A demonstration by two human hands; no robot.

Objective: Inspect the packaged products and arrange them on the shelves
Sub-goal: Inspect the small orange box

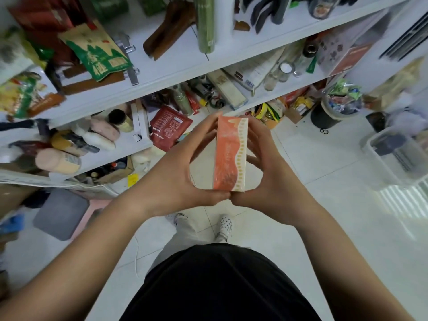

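Closest to the camera is the person's black top point(220, 286), then light trousers and a pair of white perforated clogs point(223, 224) standing on the white tiled floor point(312, 228).

Above the feet, both hands have the orange box point(230, 156) held up in mid-air in front of the shelves, not resting on anything. It's a slim carton, orange with a cream wavy strip of dots down its right side, long axis pointing away from the person. The left hand point(176, 174) grips it from the left and the right hand point(273, 179) from the right. The thumbs meet at the near end and the fingers point(214, 119) curl up along the sides to the far end, so it's pinched between both hands with a gap under each palm. The print on the box is too blurry to read, might be text.

Off to the left on the floor there's a grey cushioned stool point(60, 214), and to the right a clear plastic tub point(398, 158).

Further back, the white shelves point(162, 72) are packed. A dark red pouch point(169, 128) pokes off the lower one just beyond the box, with pink and cream bottles lying to its left. Past the shelf end is a black bin point(324, 117) full of wrappers. Higher up sit a green-and-tan paper bag point(99, 54), a brown wooden hanger point(171, 26) and a tall green bottle point(205, 24).
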